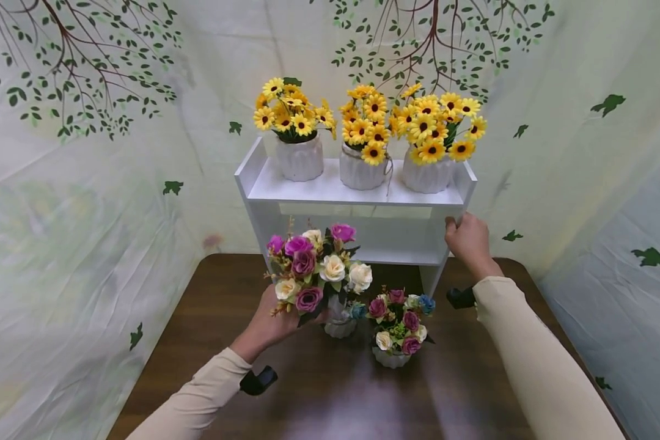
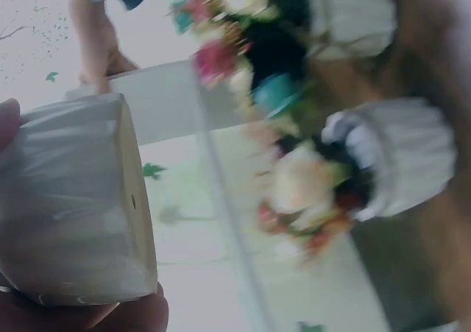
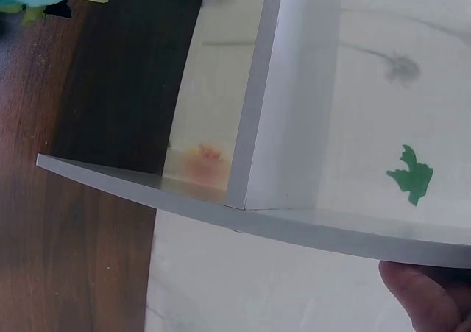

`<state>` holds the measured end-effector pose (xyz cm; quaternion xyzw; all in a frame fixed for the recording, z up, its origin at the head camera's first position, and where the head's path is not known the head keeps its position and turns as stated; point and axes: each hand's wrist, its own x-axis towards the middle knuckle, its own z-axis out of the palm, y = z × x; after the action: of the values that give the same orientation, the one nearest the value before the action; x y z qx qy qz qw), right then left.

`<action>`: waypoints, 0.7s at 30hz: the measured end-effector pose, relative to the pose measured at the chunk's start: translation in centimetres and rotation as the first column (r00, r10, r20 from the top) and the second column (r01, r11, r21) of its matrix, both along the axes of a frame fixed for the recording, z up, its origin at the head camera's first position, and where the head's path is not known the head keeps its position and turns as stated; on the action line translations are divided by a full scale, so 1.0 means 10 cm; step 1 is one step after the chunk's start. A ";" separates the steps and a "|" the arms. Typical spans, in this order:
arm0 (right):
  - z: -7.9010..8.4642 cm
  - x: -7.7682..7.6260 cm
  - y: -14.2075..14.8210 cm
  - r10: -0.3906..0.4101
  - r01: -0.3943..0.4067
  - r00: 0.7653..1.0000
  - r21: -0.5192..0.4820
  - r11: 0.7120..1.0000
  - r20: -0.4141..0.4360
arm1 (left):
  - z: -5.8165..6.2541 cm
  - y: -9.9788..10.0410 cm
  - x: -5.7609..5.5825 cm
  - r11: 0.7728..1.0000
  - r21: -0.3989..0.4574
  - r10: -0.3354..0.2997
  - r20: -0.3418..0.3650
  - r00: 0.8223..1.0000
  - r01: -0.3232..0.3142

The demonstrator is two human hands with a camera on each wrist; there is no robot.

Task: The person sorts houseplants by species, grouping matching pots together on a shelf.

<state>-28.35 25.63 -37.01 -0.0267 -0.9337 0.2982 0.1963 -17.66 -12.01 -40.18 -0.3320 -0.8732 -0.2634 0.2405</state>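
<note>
In the head view my left hand (image 1: pixel 269 318) holds up a potted bunch of purple and cream artificial roses (image 1: pixel 304 263) in front of the white shelf (image 1: pixel 401 241). Its pot is mostly hidden there; the left wrist view shows the ribbed white pot (image 2: pixel 66 207) between my thumb and fingers, tipped so its base shows. My right hand (image 1: pixel 469 241) grips the edge of the shelf's right side panel (image 3: pixel 324 235), with the thumb against it in the right wrist view. Two more white pots of mixed roses, a near one (image 1: pixel 393 356) and a farther one (image 1: pixel 340 328), stand below on the table.
Three white pots of yellow sunflowers, the left one (image 1: pixel 299 160), the middle one (image 1: pixel 362 170) and the right one (image 1: pixel 426 174), line the top shelf. The brown table (image 1: pixel 198 342) carries the unit. A leaf-printed cloth (image 1: pixel 572 183) hangs behind and at both sides.
</note>
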 end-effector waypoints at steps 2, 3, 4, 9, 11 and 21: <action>0.00 0.00 0.00 0.003 -0.003 1.000 0.001 1.000 0.001 | 0.15 0.06 -0.12 1.000 -0.002 0.010 0.028 1.000 -0.010; 0.00 0.00 0.00 0.003 -0.003 1.000 0.001 1.000 -0.001 | 0.22 0.10 -0.18 1.000 -0.008 0.013 0.054 0.998 -0.013; 0.00 0.00 0.00 0.002 -0.002 1.000 0.002 1.000 -0.003 | 0.27 0.14 -0.23 0.999 -0.024 0.027 0.054 0.998 -0.026; -0.01 -0.01 0.00 -0.006 0.006 1.000 0.003 1.000 -0.003 | 0.40 0.39 -0.46 0.999 -0.035 0.033 0.139 0.990 -0.028; -0.02 -0.02 -0.01 -0.007 0.007 1.000 0.005 1.000 0.007 | 0.38 0.48 -0.52 1.000 -0.005 0.030 0.175 0.984 -0.030; -0.01 0.01 0.00 0.004 -0.003 1.000 0.016 1.000 -0.028 | 0.18 0.87 -0.77 0.996 0.084 0.011 0.289 0.957 -0.037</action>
<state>-28.28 25.62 -37.12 -0.0192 -0.9333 0.2912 0.2092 -25.37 -3.31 -38.33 -0.2686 -0.8903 -0.3445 0.1282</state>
